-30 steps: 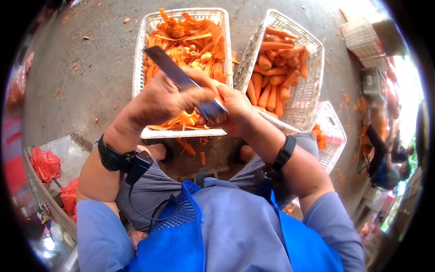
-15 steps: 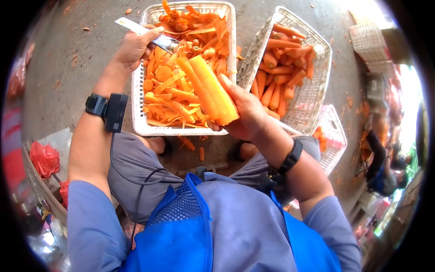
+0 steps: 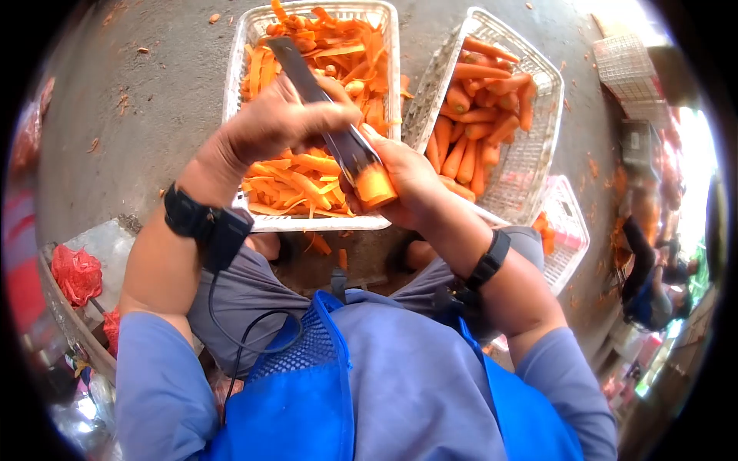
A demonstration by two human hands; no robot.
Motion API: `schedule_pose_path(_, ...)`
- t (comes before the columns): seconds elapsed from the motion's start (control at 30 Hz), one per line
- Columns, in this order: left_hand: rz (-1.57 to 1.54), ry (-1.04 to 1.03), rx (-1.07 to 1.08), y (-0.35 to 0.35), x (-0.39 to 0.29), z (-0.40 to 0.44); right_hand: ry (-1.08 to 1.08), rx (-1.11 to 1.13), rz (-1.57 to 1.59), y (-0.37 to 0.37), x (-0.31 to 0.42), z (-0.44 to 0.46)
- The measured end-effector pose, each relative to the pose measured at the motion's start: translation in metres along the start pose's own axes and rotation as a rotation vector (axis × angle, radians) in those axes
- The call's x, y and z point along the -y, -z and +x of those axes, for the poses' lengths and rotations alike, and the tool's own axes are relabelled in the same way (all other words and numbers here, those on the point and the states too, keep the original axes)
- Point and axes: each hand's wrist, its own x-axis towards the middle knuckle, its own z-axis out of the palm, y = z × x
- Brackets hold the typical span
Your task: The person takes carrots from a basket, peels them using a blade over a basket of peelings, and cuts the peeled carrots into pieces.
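My left grip (image 3: 280, 121) holds a flat metal peeler (image 3: 350, 152), right grip (image 3: 411, 175) an orange carrot (image 3: 375, 187), I think unfinished; orange peelings (image 3: 296, 183) reach the white plastic basket's (image 3: 334, 223) near edge.

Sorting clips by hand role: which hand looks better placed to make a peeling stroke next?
Left hand, most likely: it grips the peeler, whose lower end overlaps the carrot in view; the right hand holds that carrot.

Orange carrot (image 3: 375, 187), white crate (image 3: 526, 173) (latticed), bright blue vest (image 3: 288, 411)
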Motion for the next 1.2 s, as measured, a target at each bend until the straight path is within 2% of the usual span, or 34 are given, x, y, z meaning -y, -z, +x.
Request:
schedule_pose_path(0.07,-0.010,-0.069,-0.090,0.035,0.017,0.011,-0.036,0.027,0.032,0.000,0.003,-0.004)
schedule_pose_path(0.13,-0.091,-0.042,-0.181,0.069,0.036,0.020,-0.060,0.103,0.083,0.005,0.001,-0.003)
schedule_pose_path(0.17,-0.006,-0.036,-0.334,0.080,0.046,0.024,-0.066,0.141,0.045,0.005,0.003,-0.007)
schedule_pose_path(0.27,-0.133,-0.091,-0.418,0.101,0.061,0.024,0.024,0.056,0.072,-0.004,0.006,-0.008)
schedule_pose_path(0.3,-0.097,-0.098,-0.410,0.097,0.054,0.020,0.019,-0.030,0.100,-0.005,0.009,-0.006)
schedule_pose_path(0.4,-0.058,-0.115,-0.313,0.060,0.028,0.011,0.059,-0.031,0.056,0.010,0.007,0.000)
schedule_pose_path(0.53,0.048,-0.063,0.093,-0.010,-0.009,-0.005,0.049,-0.103,0.077,0.001,0.007,0.006)
schedule_pose_path(0.6,0.048,-0.164,0.162,-0.025,0.002,-0.006,0.010,-0.042,0.030,-0.002,0.005,0.002)
schedule_pose_path(0.67,0.006,-0.040,0.105,-0.006,0.007,0.000,-0.029,-0.028,0.007,0.000,0.000,0.002)
schedule_pose_path(0.8,0.018,-0.106,-0.188,0.061,0.035,0.019,-0.050,-0.066,0.074,-0.003,0.003,-0.002)
schedule_pose_path(0.83,0.022,-0.111,-0.303,0.075,0.042,0.020,-0.028,0.034,0.031,0.005,0.000,0.000)
schedule_pose_path(0.93,-0.017,-0.121,-0.412,0.103,0.053,0.022,-0.025,0.013,0.146,-0.010,0.005,-0.004)
schedule_pose_path(0.97,0.020,-0.150,-0.411,0.106,0.057,0.020,-0.058,0.084,0.197,0.002,0.006,0.001)
schedule_pose_path(1.07,0.047,-0.155,-0.372,0.082,0.035,0.010,0.097,-0.041,0.068,0.000,0.006,0.005)
schedule_pose_path(1.13,0.090,-0.177,-0.209,0.051,0.013,0.001,0.117,-0.080,0.054,0.000,0.007,0.007)
schedule_pose_path(1.2,0.111,-0.067,-0.022,0.014,0.001,-0.006,0.119,-0.056,0.100,0.007,0.002,0.017)
